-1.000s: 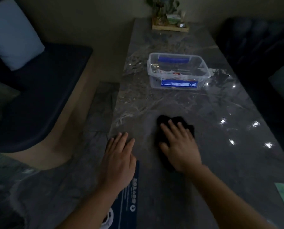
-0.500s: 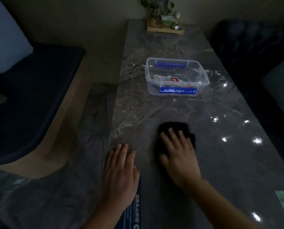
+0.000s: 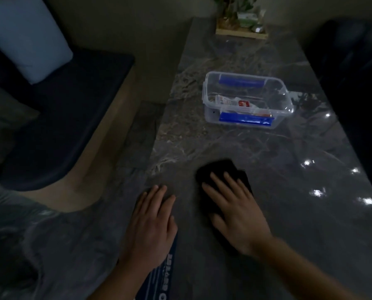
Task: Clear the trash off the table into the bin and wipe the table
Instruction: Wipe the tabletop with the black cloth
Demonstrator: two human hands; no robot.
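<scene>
Far left: one pale blue cushion [image 3: 22,37] with rounded corners, leaning on one dark padded bench seat [image 3: 68,118]. Centre: one long surface [image 3: 234,146] of polished grey stone with pale veining and small bright reflections. Left hand [image 3: 152,221]: flat, palm down, fingers extended and slightly spread, gripping nothing, resting at the near left edge of the surface and partly on one dark blue printed mat [image 3: 161,276]. Right hand [image 3: 234,208]: flat, fingers spread, pressed on one black cloth [image 3: 219,169], soft and crumpled, lying on the surface just beside the left hand. Beyond the hands: one rectangular clear plastic bin [image 3: 247,100] with two blue clips, holding crumpled wrappers [image 3: 239,103] whose number cannot be told. Far end: one wooden tray [image 3: 241,32] with a plant, blurred.
</scene>
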